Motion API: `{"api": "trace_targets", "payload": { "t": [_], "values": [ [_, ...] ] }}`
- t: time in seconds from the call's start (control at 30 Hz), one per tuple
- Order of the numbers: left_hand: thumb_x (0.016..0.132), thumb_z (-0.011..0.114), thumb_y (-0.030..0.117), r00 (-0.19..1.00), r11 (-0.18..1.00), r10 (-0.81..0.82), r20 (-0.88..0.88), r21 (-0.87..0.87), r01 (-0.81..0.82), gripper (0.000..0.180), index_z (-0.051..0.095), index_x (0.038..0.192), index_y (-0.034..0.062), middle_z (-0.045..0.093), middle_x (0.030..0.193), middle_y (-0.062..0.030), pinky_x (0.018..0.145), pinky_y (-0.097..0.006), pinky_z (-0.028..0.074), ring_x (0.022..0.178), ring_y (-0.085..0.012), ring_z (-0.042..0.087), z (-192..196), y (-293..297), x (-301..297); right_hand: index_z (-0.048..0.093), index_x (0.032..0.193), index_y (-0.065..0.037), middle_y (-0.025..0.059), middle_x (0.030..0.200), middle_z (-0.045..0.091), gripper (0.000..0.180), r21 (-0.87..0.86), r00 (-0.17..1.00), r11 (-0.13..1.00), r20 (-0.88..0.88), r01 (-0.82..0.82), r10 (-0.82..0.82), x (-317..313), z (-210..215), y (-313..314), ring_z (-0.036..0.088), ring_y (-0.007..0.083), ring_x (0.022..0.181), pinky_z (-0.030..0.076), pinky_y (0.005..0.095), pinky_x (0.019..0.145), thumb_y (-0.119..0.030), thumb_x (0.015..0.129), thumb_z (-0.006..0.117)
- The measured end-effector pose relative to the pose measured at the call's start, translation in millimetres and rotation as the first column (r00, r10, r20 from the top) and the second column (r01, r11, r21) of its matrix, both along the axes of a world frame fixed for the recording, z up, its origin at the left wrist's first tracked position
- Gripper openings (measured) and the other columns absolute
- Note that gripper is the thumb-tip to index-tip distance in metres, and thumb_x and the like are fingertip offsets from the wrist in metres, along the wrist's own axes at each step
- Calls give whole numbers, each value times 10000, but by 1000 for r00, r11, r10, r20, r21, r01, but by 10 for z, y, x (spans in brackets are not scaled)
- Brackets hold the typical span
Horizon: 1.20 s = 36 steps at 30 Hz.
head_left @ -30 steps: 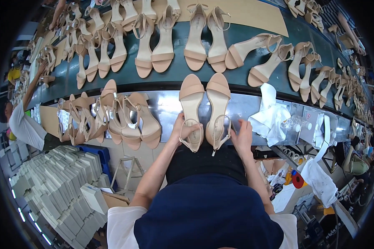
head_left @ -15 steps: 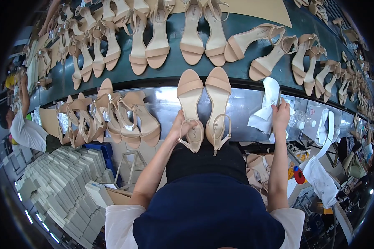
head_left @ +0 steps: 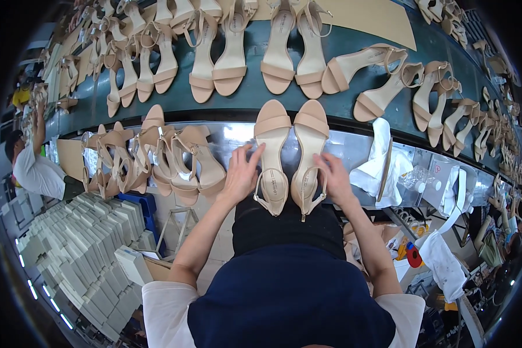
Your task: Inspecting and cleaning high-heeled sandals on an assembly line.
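A pair of beige ankle-strap sandals lies side by side in front of me, toes pointing away: a left sandal (head_left: 272, 142) and a right sandal (head_left: 311, 142). My left hand (head_left: 242, 174) is at the left sandal's outer edge, fingers apart and fingertips close to its side. At the right sandal's outer edge is my right hand (head_left: 336, 180), its fingers spread and the tips meeting the sandal's side by the ankle strap. To the right, a thin brown stick-like tool (head_left: 385, 171) lies on a crumpled white cloth (head_left: 370, 168).
Several beige sandals (head_left: 182, 162) are bunched on the metal ledge (head_left: 232, 134) at left. More stand on the green bench (head_left: 174, 103) beyond. Clear plastic bottles (head_left: 419, 178) sit right of the cloth. White boxes (head_left: 87, 249) are stacked low at left; another person (head_left: 37, 171) works at far left.
My right hand has left the tool and cloth and come to the right sandal. My left hand has let go of the left sandal's heel and spread its fingers beside it.
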State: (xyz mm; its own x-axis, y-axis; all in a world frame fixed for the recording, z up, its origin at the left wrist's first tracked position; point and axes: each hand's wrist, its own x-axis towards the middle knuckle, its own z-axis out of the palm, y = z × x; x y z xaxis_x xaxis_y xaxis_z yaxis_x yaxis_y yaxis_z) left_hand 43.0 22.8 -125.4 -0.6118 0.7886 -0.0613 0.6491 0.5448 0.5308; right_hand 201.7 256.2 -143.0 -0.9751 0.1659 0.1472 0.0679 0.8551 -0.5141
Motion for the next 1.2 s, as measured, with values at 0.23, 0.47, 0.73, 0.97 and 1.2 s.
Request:
{"api": "trace_targets", "payload": {
  "t": [0.23,0.47,0.73,0.97,1.2],
  "values": [
    [692,666,123,973,980,-192,-131,23,197,628,490,1279,258,314,1368,-185,1056,-463,242,1294,-388,261,-32,132,-23,573,1193,-167,49,1175,536,479,50,982,983,-53,-178,181,-271,-1,-46,473,255,1113,331,386,947,-108,718,587],
    [771,640,70,921,890,-313,230,410,200,335,568,1098,66,581,1162,-104,979,-392,377,1174,-264,491,815,467,-444,605,1069,-57,72,1044,630,357,-725,999,689,31,14,12,-599,841,188,546,191,1058,403,299,884,58,731,598],
    [953,349,425,104,806,-331,938,339,-485,449,449,1159,39,615,861,-146,518,-309,538,602,-225,644,1067,730,-527,450,1170,-4,132,874,621,356,-987,983,17,161,160,91,-841,1257,249,638,195,759,520,308,678,-262,929,496],
    [868,134,700,-49,791,-307,951,226,-569,792,471,1171,51,603,780,-150,477,-323,530,562,-255,635,867,752,-482,494,1085,5,152,811,625,482,-934,938,-89,341,345,52,-860,1224,196,632,208,674,519,311,610,-420,987,289],
    [849,88,722,-101,799,-308,946,199,-567,834,471,1151,46,603,784,-155,488,-350,530,570,-276,632,745,720,-467,474,1124,-10,148,807,626,458,-940,943,-70,331,333,40,-828,1030,163,634,204,669,524,303,591,-412,986,303]
  ]
}}
